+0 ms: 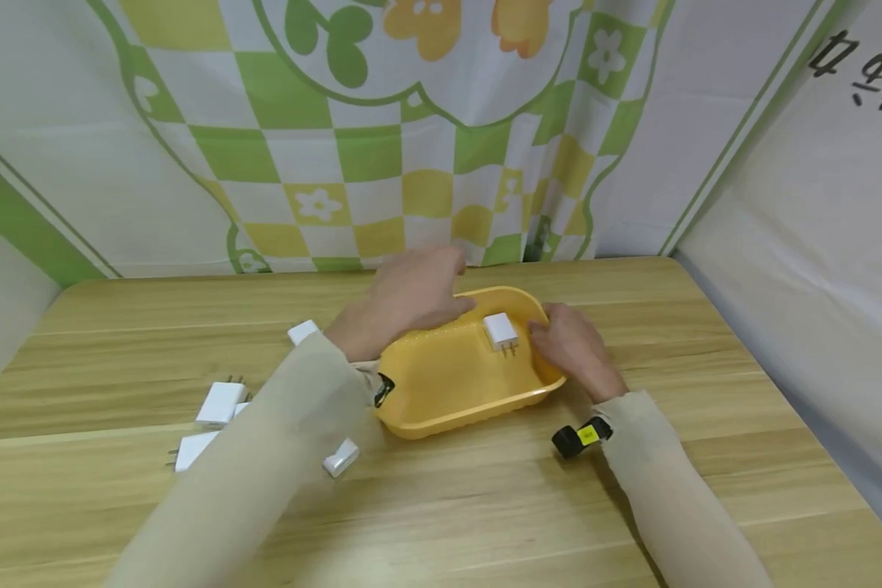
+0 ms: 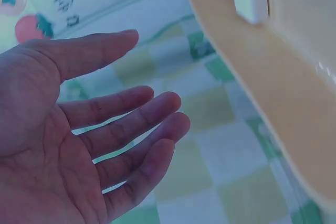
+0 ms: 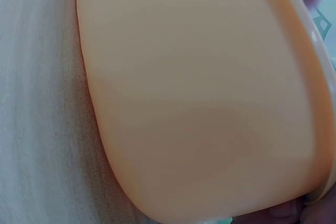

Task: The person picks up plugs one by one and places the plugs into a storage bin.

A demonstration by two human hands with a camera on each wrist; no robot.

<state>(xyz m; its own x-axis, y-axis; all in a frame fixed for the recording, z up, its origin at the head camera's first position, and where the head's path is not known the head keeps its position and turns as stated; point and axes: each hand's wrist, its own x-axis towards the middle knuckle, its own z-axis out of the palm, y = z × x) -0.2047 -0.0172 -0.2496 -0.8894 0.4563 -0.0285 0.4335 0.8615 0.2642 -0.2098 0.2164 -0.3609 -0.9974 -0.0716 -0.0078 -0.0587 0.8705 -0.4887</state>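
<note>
A yellow plastic basket (image 1: pixel 448 384) sits on the table with one white charger plug (image 1: pixel 501 331) inside, near its right end. My right hand (image 1: pixel 576 343) grips the basket's right rim, thumb toward the inside. In the right wrist view the basket's outer wall (image 3: pixel 199 103) fills most of the picture, with fingertips at its lower rim. Over the basket's far left side is my left hand (image 1: pixel 415 294), holding nothing. The left wrist view has its palm and loosely spread fingers (image 2: pixel 131 124) beside the basket wall (image 2: pixel 252 82).
Left of the basket lie several white charger plugs, among them one with prongs up (image 1: pixel 222 403), one beside the left sleeve (image 1: pixel 194 451), one farther back (image 1: pixel 303 331) and a small one (image 1: pixel 341 458) nearer the front. A checked curtain (image 1: pixel 367 155) hangs behind the wooden table (image 1: pixel 485 506).
</note>
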